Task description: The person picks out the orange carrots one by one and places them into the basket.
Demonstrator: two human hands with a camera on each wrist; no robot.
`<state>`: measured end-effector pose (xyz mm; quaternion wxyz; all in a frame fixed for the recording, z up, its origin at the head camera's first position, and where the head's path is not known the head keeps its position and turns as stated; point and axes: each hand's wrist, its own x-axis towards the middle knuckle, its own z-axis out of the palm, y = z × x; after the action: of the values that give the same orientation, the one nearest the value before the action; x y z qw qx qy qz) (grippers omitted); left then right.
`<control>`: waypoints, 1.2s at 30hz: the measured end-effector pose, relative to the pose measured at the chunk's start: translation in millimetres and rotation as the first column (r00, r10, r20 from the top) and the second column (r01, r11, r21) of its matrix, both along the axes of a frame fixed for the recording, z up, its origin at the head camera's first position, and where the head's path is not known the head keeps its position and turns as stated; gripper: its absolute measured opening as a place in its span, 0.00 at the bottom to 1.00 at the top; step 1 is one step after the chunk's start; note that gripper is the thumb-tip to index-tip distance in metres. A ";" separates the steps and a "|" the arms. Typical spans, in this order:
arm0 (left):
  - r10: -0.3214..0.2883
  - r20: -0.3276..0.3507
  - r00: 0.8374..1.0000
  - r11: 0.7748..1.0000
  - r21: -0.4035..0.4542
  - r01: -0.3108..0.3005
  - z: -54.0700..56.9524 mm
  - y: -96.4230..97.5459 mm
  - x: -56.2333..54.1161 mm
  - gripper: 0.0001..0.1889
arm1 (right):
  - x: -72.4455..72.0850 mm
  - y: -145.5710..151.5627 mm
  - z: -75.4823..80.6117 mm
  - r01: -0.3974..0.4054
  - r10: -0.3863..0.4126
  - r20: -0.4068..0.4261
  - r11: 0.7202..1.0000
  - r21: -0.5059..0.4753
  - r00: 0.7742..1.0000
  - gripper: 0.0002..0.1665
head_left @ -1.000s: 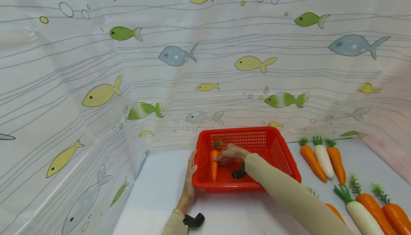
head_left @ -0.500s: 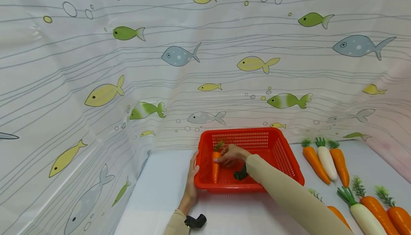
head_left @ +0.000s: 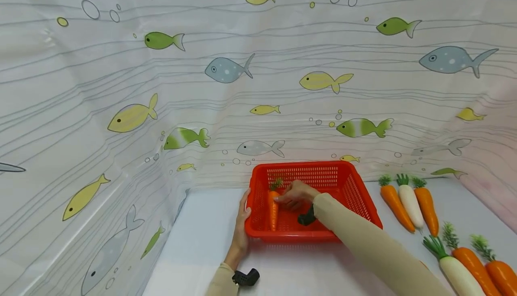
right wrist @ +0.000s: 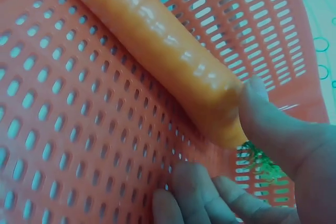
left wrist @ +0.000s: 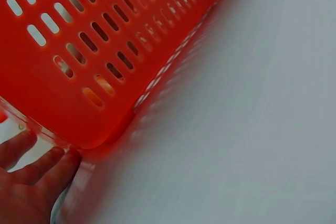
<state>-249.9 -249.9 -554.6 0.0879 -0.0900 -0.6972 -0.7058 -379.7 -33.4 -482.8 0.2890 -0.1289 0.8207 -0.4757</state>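
A red plastic basket (head_left: 315, 234) with slotted walls stands on the table. Against its left outer side rests my left hand (head_left: 239, 231), with fairly straight fingers touching the rim, as the left wrist view also shows. Inside, an orange carrot (head_left: 273, 213) with a green leafy top lies along the left wall. My right hand (head_left: 296, 195) is in the basket beside the carrot's thick end. In the right wrist view, its thumb touches the carrot (right wrist: 163, 45) near the top, while the other visible fingers are loosely bent and apart from it, low by the basket floor.
Right of the basket, a white radish (head_left: 411, 204) lies between two carrots. Nearer the front right are another white radish (head_left: 460, 273) and more carrots (head_left: 476, 267). A fish-patterned sheet (head_left: 218, 107) rises behind and left of the white table (head_left: 202, 237).
The carrot now lies slightly farther right at its top end, and my right hand has shifted a little right. My left hand stays at the basket's side.
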 end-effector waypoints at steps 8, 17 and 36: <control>-0.013 -0.023 1.000 1.000 -0.003 0.013 0.9 2.1 -4.6 0.32 | -6.6 33.0 26.0 -0.005 0.006 -0.043 1.000 0.027 0.999 0.25; 0.012 -0.007 1.000 1.000 0.003 -0.012 1.9 0.7 0.5 0.31 | -19.3 110.4 82.2 0.079 -0.054 -0.201 0.990 0.117 0.978 0.32; 0.022 -0.008 1.000 1.000 -0.017 -0.022 1.6 -0.5 0.3 0.31 | -19.1 263.1 79.1 0.243 -0.093 -0.336 0.865 0.439 0.937 0.41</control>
<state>-249.6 -250.4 -552.9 0.0976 -0.0860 -0.7039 -0.6983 -398.8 229.7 -403.7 0.1392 -0.0531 0.9544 -0.2588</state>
